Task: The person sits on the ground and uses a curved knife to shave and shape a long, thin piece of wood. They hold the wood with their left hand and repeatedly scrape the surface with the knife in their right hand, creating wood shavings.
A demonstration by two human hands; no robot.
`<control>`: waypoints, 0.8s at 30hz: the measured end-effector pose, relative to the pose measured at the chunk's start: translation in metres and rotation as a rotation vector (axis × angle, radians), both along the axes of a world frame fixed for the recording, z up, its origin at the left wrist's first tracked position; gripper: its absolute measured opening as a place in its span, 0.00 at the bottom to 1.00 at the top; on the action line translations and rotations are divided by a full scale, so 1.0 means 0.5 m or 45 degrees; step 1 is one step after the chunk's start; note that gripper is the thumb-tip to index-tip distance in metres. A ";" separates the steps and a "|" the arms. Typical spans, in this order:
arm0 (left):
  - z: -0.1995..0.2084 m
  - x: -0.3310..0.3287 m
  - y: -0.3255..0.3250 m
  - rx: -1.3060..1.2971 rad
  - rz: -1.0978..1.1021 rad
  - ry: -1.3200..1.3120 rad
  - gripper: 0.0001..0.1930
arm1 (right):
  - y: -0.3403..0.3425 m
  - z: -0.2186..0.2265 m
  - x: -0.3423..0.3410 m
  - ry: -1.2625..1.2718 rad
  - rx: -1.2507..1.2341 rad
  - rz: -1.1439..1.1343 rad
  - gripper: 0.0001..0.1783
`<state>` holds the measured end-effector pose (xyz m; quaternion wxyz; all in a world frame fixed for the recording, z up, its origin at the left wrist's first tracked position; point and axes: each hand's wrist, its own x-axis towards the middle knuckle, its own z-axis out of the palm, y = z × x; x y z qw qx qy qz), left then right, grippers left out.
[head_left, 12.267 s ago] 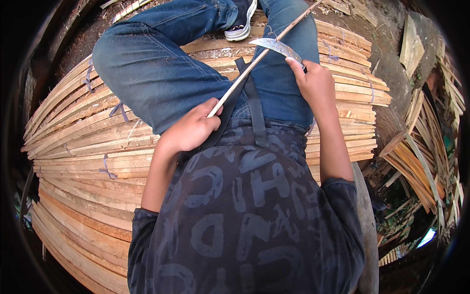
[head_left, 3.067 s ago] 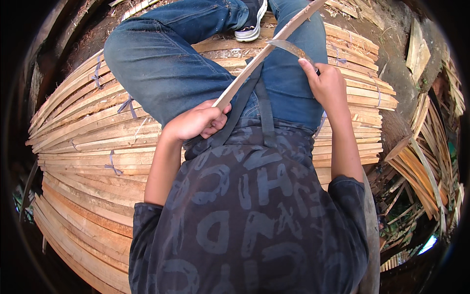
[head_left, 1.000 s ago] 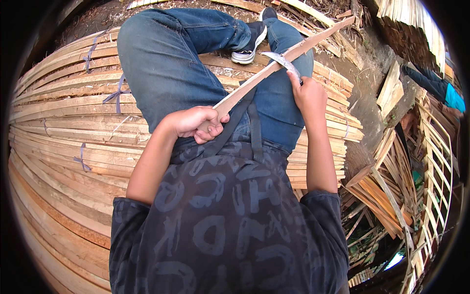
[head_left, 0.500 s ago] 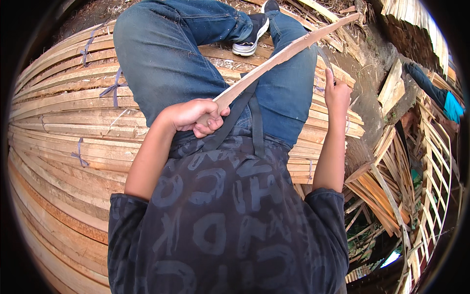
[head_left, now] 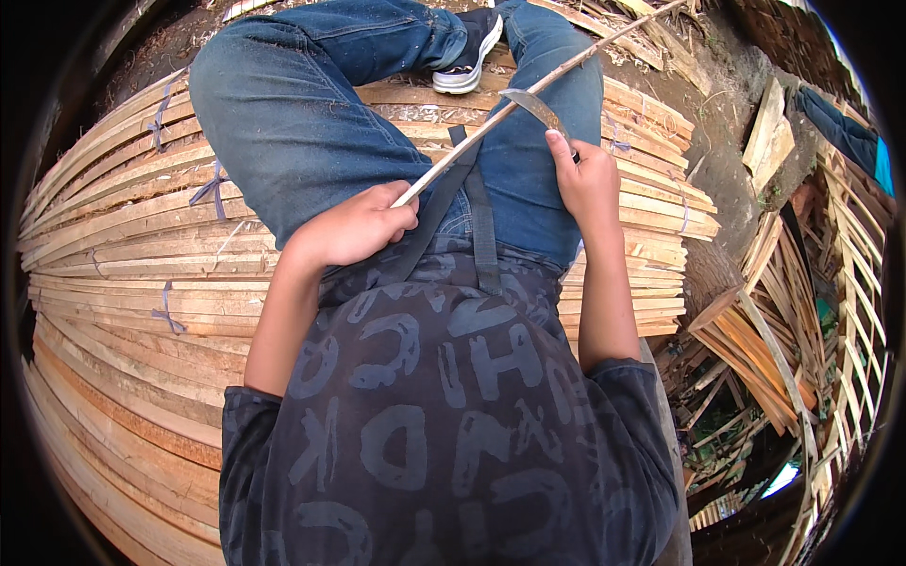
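Observation:
My left hand point(head_left: 363, 224) is closed round the near end of a long, thin wooden strip point(head_left: 462, 148) in front of my waist. The strip slants up and to the right across my thighs, its narrow edge turned up. In my right hand point(head_left: 589, 179) is a knife with a curved blade point(head_left: 533, 107), my thumb laid along its back. The tip of the blade meets the strip about midway along, above the right thigh. Most of the knife's handle is hidden inside my fist.
Bundles of wooden strips point(head_left: 142, 307), tied with purple cord point(head_left: 212, 184), lie beneath and beside me. To the right are a pile of split wood point(head_left: 755, 354) and a slatted lattice point(head_left: 854, 311). Another person's trouser leg point(head_left: 835, 123) shows at the far right.
My right hand has come left and nearer, bringing the knife blade onto the strip. My left hand has turned over, rolling the strip from its broad face to its narrow edge.

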<state>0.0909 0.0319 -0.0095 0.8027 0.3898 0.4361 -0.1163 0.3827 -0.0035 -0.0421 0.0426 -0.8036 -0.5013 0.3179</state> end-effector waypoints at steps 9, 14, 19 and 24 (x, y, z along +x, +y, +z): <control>0.090 0.031 -0.005 0.823 -0.332 0.607 0.19 | -0.044 0.043 -0.035 0.127 -0.049 0.060 0.38; 0.093 0.042 -0.017 0.983 -0.379 0.668 0.18 | -0.047 0.071 -0.053 0.069 -0.140 0.123 0.38; 0.099 0.050 -0.020 0.857 -0.381 0.678 0.19 | -0.046 0.079 -0.062 0.016 -0.165 0.197 0.38; 0.085 0.043 -0.031 0.795 -0.381 0.629 0.19 | -0.047 0.062 -0.050 -0.110 -0.128 0.217 0.39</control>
